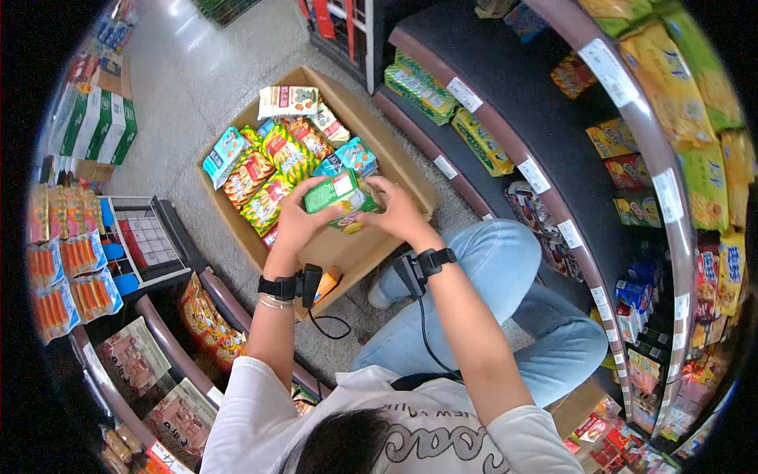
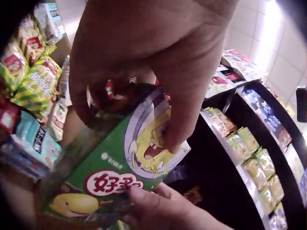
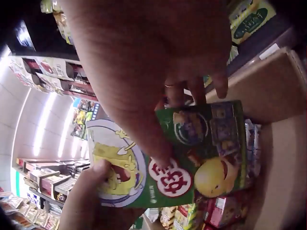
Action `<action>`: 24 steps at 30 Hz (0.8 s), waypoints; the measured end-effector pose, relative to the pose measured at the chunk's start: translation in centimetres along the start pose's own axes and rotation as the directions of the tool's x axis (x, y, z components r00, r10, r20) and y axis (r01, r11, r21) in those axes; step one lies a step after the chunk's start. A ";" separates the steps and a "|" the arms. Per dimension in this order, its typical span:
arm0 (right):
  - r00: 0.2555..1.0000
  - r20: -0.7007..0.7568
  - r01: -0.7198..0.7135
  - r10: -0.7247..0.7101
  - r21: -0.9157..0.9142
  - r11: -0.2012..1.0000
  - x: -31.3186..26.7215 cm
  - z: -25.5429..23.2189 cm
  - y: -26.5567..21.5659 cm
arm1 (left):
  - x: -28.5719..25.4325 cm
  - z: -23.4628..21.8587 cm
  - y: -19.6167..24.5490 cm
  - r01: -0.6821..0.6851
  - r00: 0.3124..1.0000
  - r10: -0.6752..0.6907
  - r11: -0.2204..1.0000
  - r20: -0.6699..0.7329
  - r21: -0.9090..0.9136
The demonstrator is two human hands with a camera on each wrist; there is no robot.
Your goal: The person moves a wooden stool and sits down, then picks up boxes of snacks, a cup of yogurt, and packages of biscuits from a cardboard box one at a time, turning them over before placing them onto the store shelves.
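Observation:
Both hands hold one green snack box with a yellow cartoon figure, seen in the head view as the green box (image 1: 341,197) above the near part of a cardboard box. My left hand (image 1: 296,220) grips its left end, and my right hand (image 1: 401,212) pinches the right end. In the left wrist view the left thumb and fingers span the green box (image 2: 110,167), with the right hand (image 2: 165,208) at its lower edge. The right wrist view has the right hand (image 3: 148,72) over the box front (image 3: 216,139) and the left hand (image 3: 88,196) at its end.
The open cardboard box (image 1: 422,170) on the floor holds several colourful snack bags (image 1: 286,154). Curved shelves (image 1: 505,134) with packets stand at the right, and more shelving (image 1: 146,296) at the left. Bent legs in jeans (image 1: 489,261) are beside the cardboard box.

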State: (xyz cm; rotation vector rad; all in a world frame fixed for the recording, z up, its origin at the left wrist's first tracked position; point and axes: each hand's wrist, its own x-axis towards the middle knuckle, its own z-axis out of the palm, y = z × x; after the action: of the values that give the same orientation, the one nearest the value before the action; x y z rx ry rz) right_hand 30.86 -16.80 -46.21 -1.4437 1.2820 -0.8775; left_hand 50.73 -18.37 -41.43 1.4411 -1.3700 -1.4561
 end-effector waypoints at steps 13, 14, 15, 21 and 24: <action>0.968 -0.239 0.088 0.073 0.598 0.797 -8.8 -8.8 -6.7 | -2.8 8.0 5.5 -0.016 0.970 0.099 0.937 0.221 -0.350; 0.964 -0.256 0.098 0.076 0.604 0.791 -10.1 -9.7 -7.2 | -2.8 9.0 6.2 -0.046 0.953 0.145 0.937 0.265 -0.346; 0.954 -0.292 0.118 0.063 0.563 0.818 -11.3 -10.7 -7.6 | -2.9 10.3 7.0 -0.075 0.933 0.187 0.936 0.307 -0.343; 0.827 -0.561 0.189 0.032 0.331 0.924 -18.3 -15.9 -6.1 | -3.6 18.7 10.1 -0.055 0.808 0.240 0.940 0.539 -0.336; 0.747 -0.662 0.192 0.065 0.308 0.932 -21.8 -18.7 -5.6 | -3.5 23.9 10.2 -0.333 0.762 0.392 0.920 0.516 -0.207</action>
State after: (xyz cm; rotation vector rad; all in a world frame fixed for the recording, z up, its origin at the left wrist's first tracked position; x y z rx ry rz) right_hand 10.75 0.60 -34.08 -0.8940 1.4738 -1.6887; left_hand 26.20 -12.22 -34.59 0.6353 -1.7659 -1.7081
